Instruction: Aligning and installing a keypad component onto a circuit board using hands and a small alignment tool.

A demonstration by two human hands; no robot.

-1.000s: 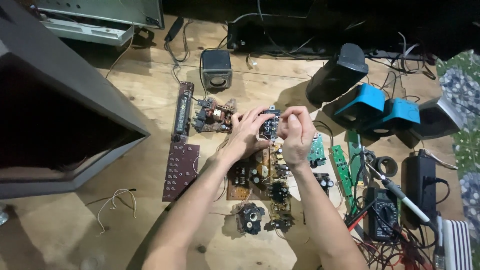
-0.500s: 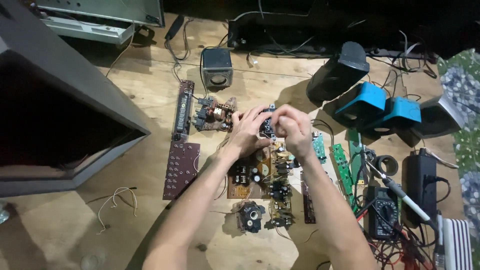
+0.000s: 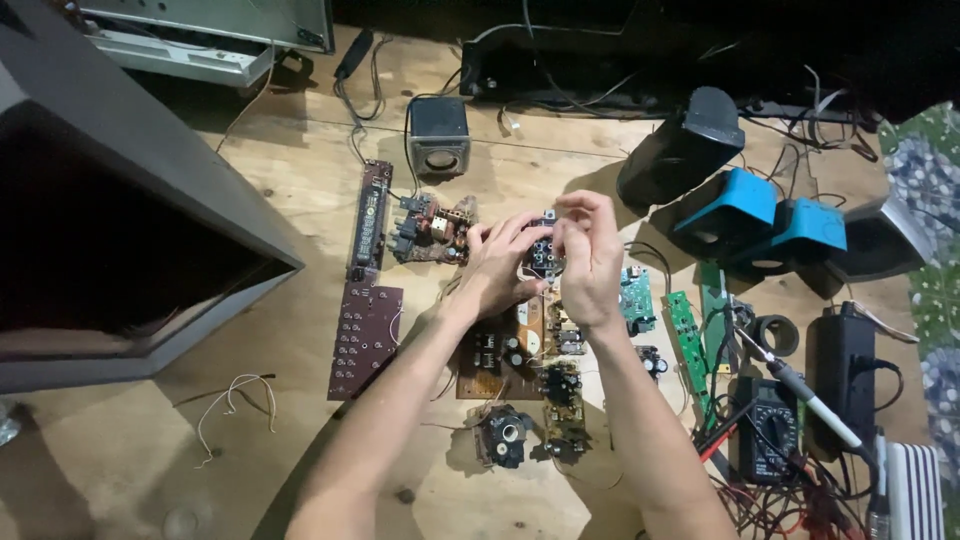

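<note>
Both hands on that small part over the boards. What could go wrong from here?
1. The left hand and right hand pinch a small dark part above the brown board; a slip could drop it onto the components.
2. The right forearm lies close to the green boards and soldering iron; a sweep might knock them.

Two bright blue speakers [image 3: 765, 225] sit at two o'clock; a dark maroon dotted board [image 3: 365, 340] at nine o'clock; green strip boards [image 3: 687, 340] at three.
</note>
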